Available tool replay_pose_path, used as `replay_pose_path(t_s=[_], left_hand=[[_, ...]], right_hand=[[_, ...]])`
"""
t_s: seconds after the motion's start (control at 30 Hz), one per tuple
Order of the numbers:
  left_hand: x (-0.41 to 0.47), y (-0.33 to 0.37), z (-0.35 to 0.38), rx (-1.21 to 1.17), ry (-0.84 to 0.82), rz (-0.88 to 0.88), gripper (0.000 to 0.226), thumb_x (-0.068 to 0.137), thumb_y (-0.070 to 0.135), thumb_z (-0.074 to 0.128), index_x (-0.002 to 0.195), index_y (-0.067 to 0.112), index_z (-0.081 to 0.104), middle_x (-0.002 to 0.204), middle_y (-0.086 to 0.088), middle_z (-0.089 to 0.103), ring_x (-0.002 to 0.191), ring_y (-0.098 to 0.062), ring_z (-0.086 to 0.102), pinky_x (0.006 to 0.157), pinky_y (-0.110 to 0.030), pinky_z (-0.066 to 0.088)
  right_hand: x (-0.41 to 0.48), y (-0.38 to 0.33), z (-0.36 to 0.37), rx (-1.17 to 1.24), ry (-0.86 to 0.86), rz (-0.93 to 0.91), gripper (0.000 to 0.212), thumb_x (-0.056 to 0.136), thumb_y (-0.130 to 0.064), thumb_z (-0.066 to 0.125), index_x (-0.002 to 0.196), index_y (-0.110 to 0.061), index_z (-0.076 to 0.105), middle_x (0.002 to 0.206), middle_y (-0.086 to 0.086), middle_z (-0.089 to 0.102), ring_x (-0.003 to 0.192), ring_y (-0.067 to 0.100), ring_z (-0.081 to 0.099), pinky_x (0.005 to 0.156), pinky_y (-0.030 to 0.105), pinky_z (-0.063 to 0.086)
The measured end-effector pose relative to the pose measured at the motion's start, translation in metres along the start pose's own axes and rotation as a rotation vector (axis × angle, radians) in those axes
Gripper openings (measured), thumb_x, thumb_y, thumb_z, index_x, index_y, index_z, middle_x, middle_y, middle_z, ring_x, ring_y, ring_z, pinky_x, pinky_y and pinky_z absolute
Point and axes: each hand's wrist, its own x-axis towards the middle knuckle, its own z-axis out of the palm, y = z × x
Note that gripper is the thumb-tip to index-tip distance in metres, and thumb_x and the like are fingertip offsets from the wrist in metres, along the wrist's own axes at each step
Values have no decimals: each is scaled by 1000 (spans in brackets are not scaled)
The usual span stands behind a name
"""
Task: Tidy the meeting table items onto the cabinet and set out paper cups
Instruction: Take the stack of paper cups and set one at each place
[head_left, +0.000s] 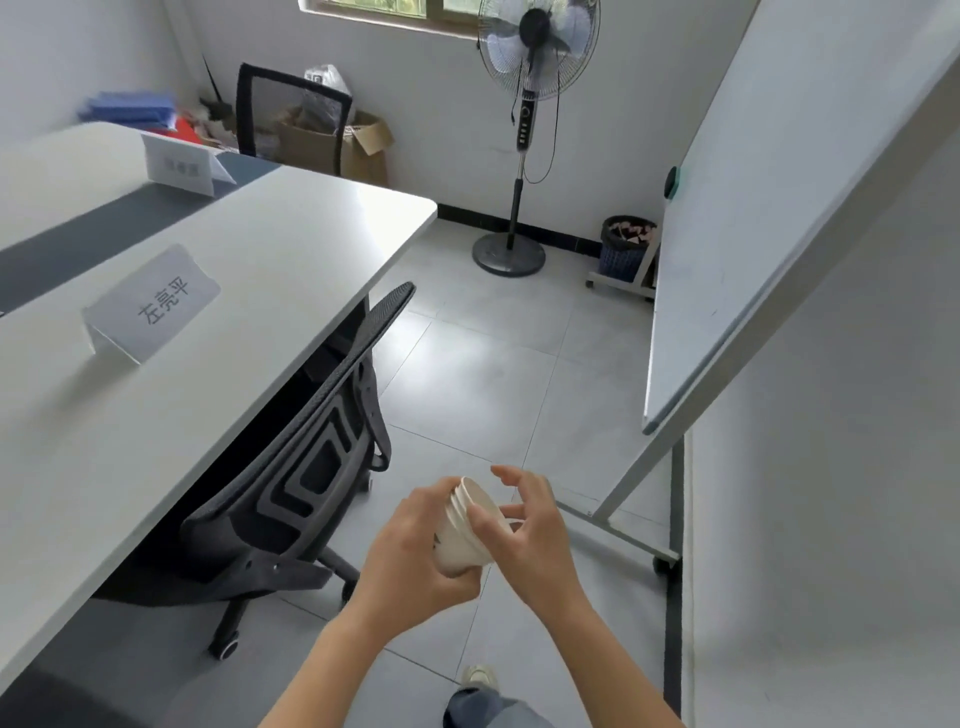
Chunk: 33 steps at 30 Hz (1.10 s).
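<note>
Left hand (410, 551) grips the paper cups (462, 540) while right hand (527, 535) pinches the topmost with its fingers (511, 512).

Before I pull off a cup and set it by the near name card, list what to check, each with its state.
1. Left hand grips the cup stack: ok.
2. Right hand pinches the stack's open end: ok.
3. Stack loosened: not ok, rims nested.
4. Table bare beside the near name card: ok.
5. Chair tucked under the table, out of the way: ok.
6. Cups clean inside: cannot tell.
</note>
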Motion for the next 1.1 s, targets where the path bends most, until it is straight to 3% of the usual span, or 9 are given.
replay_pose_path(t_s=[0.33, 0.43, 0.57, 0.77, 1.0, 1.1], left_hand=[[92, 24, 19, 34, 85, 25, 70, 55, 42, 57, 122, 36, 37, 105, 22, 48, 94, -5, 51, 76, -28, 50], [123, 27, 3, 78, 143, 95, 66, 56, 40, 58, 118, 38, 36, 104, 15, 53, 91, -9, 54, 73, -28, 50], [172, 24, -27, 182, 211, 201, 66, 58, 38, 59, 120, 30, 38, 107, 6, 57, 90, -14, 56, 72, -31, 52], [243, 5, -88, 266, 344, 249, 68, 57, 40, 57, 121, 29, 37, 109, 16, 49, 94, -6, 48, 78, -24, 46], [285, -32, -145, 272, 442, 131, 70, 56, 43, 59, 121, 33, 37, 110, 15, 51, 92, -8, 53, 74, -21, 46], [286, -50, -152, 247, 468, 34, 70, 54, 43, 58, 120, 39, 34, 108, 24, 45, 94, -2, 46, 73, -14, 40]], right_hand=[[98, -6, -43, 20, -50, -44, 48, 52, -64, 50, 97, -53, 41, 108, -26, 44, 88, 3, 58, 69, 19, 50], [130, -18, -42, 30, -48, -97, 54, 53, -62, 52, 104, -46, 45, 110, -26, 44, 88, 0, 58, 73, 22, 53], [180, -42, -33, 26, -63, -209, 44, 55, -59, 52, 97, -52, 43, 110, -26, 45, 92, -6, 55, 72, 17, 53], [261, -90, 3, 27, -144, -345, 40, 56, -57, 54, 94, -52, 43, 111, -24, 44, 92, 3, 60, 72, 19, 53], [332, -123, 63, 45, -294, -395, 40, 57, -54, 56, 94, -51, 44, 108, -26, 43, 91, -4, 58, 66, 10, 48], [349, -120, 85, 48, -373, -366, 40, 56, -54, 57, 94, -50, 45, 110, -22, 44, 94, 0, 58, 69, 18, 53]])
